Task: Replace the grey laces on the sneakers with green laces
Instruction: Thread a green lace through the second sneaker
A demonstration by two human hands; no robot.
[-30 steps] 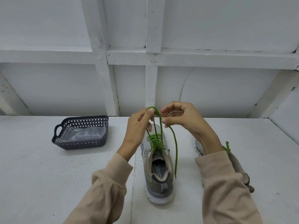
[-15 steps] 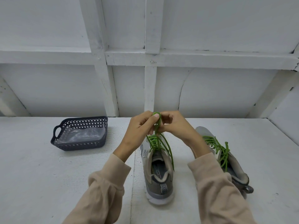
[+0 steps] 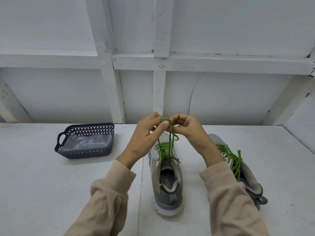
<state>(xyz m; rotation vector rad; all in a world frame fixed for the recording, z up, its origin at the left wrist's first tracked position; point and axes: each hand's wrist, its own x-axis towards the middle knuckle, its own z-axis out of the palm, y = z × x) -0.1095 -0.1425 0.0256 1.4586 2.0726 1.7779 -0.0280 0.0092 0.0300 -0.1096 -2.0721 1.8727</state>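
Hands point(image 3: 147, 137) met, pinching green lace point(image 3: 171, 138); insole point(image 3: 166, 181) "MORY FO"

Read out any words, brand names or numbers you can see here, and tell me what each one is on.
"EMORY FO": printed on the insole of the middle sneaker, with both ends of the text hidden under the shoe's collar.
Emblem on that sneaker's side: too blurred to read.
Basket and right sneaker: no text visible.
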